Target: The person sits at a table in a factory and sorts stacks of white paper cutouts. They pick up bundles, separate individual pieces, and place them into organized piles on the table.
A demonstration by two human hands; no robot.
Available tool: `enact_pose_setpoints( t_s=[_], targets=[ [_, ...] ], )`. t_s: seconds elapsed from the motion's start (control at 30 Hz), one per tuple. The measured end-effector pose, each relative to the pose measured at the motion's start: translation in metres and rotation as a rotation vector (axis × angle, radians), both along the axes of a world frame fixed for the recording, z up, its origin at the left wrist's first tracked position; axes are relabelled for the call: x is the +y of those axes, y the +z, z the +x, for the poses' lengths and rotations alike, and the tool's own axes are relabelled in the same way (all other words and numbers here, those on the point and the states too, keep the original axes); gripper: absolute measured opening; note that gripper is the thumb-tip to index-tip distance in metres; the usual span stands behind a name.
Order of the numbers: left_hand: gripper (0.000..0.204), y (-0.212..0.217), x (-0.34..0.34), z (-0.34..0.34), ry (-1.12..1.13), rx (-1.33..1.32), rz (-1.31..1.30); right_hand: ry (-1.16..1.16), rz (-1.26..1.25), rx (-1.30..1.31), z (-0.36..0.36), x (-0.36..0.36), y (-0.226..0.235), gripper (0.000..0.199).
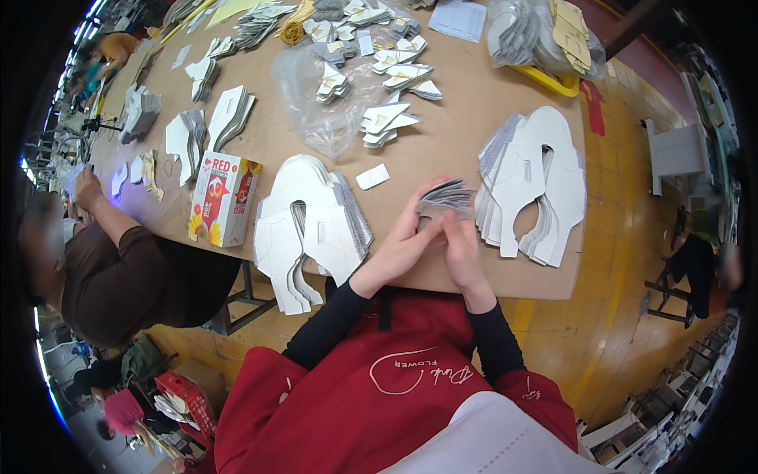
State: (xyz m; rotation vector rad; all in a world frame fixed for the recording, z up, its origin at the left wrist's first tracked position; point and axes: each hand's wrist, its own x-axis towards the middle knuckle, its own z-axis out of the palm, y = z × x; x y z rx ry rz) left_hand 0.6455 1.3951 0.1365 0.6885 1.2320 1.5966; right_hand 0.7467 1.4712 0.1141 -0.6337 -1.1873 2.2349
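Note:
Over the table's near edge, my left hand (408, 238) and my right hand (463, 246) are closed together on a small fanned stack of grey cut pieces (447, 196). The stack's layered edges point up and away from me, and its lower part is hidden by my fingers. To the left of my hands lies a thick stack of white, U-shaped cut pieces (322, 212), which look like shoe uppers. A similar white stack (542, 166), slightly fanned, lies to the right. Just beyond my left hand is a small white slip (373, 176).
The brown table (450, 87) bears a red and white box (223, 199), a clear plastic bag (304, 95) and several bundles of small white pieces (390, 120). A yellow tray (553, 81) with bagged pieces stands far right. A co-worker (126, 268) sits at the left edge.

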Motion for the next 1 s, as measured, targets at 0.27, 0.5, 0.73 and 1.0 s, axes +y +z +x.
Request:
enact_pose_setpoints(
  t_s=[0.27, 0.5, 0.73, 1.0],
  targets=[
    [0.048, -0.002, -0.006, -0.031, -0.014, 0.788, -0.202, -0.213, 0.588, -0.333, 0.002, 0.013, -0.002, 0.052],
    [0.052, -0.007, -0.006, -0.036, -0.022, 0.959, -0.153, -0.196, 0.654, -0.393, 0.003, 0.010, -0.010, 0.043],
    [0.051, -0.009, -0.010, -0.034, -0.033, 0.925, -0.123, -0.326, 0.951, -0.430, 0.008, 0.001, 0.000, 0.031],
    [0.048, -0.013, -0.012, -0.034, 0.027, 0.781, -0.220, -0.382, 1.044, -0.394, 0.009, 0.009, 0.007, 0.016]
  ],
)
